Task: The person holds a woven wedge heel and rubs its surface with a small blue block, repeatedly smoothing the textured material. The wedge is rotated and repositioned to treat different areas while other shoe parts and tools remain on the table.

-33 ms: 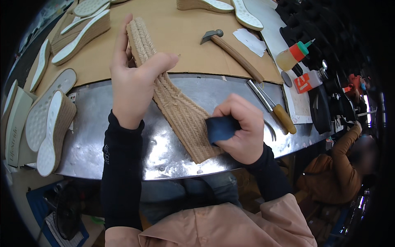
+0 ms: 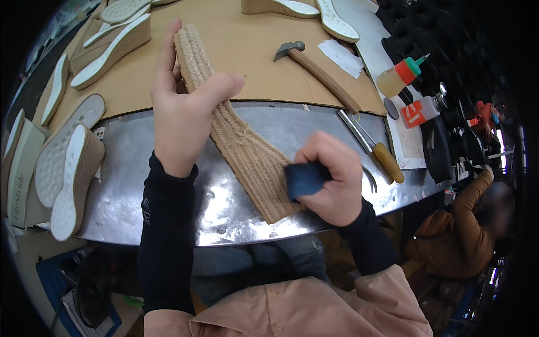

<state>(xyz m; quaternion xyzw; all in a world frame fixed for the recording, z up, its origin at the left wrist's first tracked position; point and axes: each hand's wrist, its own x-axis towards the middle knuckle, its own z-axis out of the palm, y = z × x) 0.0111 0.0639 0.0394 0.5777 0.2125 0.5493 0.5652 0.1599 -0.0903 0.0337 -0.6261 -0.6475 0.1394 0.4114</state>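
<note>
A wedge shoe sole (image 2: 247, 146) with braided jute sides is tilted over the metal tabletop, its thin end up and its thick heel end down near the front edge. My left hand (image 2: 188, 112) grips the thin end, thumb across the braid and fingers behind. My right hand (image 2: 334, 180) is closed round a dark blue piece (image 2: 307, 180), perhaps cloth or sandpaper; blur hides its exact kind. That piece is against or just beside the sole's heel edge.
A hammer (image 2: 320, 73) lies on the cardboard (image 2: 247, 67). Right of it are a wooden-handled tool (image 2: 387, 161), a green-tipped bottle (image 2: 396, 78) and a clear bottle (image 2: 424, 110). More wedge soles (image 2: 70, 182) lie left and far. A co-worker (image 2: 455, 236) sits at the right.
My right hand has shifted slightly right with the blue piece. The sole and my left hand have hardly moved.
</note>
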